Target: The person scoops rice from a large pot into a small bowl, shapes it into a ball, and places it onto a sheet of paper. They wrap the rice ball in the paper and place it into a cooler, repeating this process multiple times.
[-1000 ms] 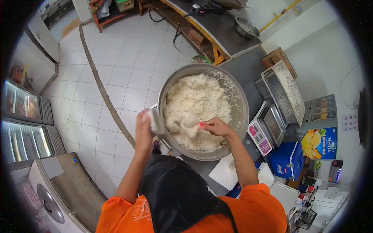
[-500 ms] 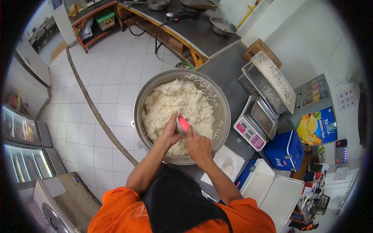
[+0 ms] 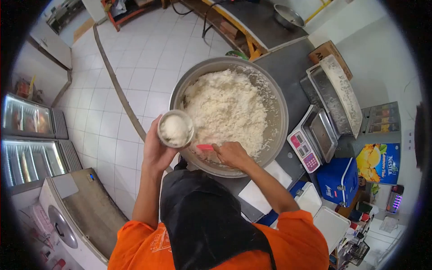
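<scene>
My left hand point(image 3: 157, 150) is wrapped round a small round cup point(image 3: 192, 126) filled with a mound of white rice. The cup is at the near left rim of a large metal pot point(image 3: 280, 101). White rice point(image 3: 229, 110) is heaped in the pot, with loose grains stuck to its inner wall. My right hand point(image 3: 232, 154) grips a pink rice paddle point(image 3: 205, 147) low over the near side of the pot. The paddle's blade points left, towards the cup, apart from it.
Right of the pot, a digital scale point(image 3: 306, 146) stands on the grey counter point(image 3: 290, 63) beside a steel container point(image 3: 339, 99) specked with rice. Nearer me are a white sheet point(image 3: 263, 189) and a blue cooler box point(image 3: 335, 182). Tiled floor point(image 3: 108, 135) lies to the left.
My left hand has moved left with the cup, from over the rice to the pot's rim. The paddle has come away from the cup and is lower in the pot. The view has shifted.
</scene>
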Motion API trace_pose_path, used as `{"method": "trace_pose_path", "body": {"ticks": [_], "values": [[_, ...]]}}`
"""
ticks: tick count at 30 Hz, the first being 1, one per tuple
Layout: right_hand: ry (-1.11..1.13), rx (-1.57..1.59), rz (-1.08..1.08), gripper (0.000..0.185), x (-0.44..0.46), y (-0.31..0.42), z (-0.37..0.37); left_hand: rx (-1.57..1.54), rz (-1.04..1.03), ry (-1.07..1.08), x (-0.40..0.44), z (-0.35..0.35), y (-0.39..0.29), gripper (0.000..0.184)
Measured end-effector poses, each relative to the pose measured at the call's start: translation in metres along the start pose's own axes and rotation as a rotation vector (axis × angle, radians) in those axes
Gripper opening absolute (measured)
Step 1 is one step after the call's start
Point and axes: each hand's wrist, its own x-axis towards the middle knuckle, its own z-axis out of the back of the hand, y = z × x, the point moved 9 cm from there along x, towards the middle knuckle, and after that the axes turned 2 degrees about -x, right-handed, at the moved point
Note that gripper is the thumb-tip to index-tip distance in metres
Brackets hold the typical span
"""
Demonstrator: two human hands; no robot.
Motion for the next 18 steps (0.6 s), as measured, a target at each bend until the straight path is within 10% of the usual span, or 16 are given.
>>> {"method": "trace_pose_path", "body": {"ticks": [9,18], "values": [[0.181,0.043,0.139,0.035,0.011,0.006,0.0,-0.213,0.017,-0.054,-0.061,0.058,0.017,0.045],[0.364,0.776,0.125,0.021,0.005,-0.028,-0.051,-0.17,0.029,0.004,-0.048,0.041,0.026,0.049]]}}
